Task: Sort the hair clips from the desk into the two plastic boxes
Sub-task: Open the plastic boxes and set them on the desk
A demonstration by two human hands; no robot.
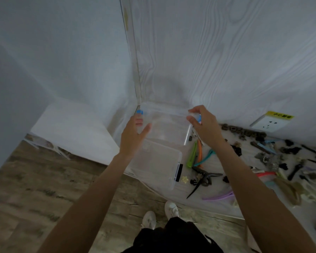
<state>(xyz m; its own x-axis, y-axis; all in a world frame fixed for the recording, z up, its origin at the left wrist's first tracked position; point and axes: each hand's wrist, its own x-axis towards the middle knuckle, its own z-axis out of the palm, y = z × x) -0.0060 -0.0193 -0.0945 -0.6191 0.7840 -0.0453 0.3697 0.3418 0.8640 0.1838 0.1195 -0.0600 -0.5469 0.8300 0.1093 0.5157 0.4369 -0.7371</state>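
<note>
Left hand (pixel 135 132): fingers curled round the left edge of the far clear box (pixel 167 125), by its blue latch (pixel 140 112).
Right hand (pixel 203 123): thumb and fingers pinched on the same box's right side, covering the other latch.
Far clear box: in the desk's corner, against the wall.
Near clear box (pixel 155 165): just in front of it, at the desk (pixel 217 203) edge.
Hair clips (pixel 263 157): scattered over the desk to the right, green (pixel 192 157) and orange (pixel 200 152) ones nearest the boxes.
</note>
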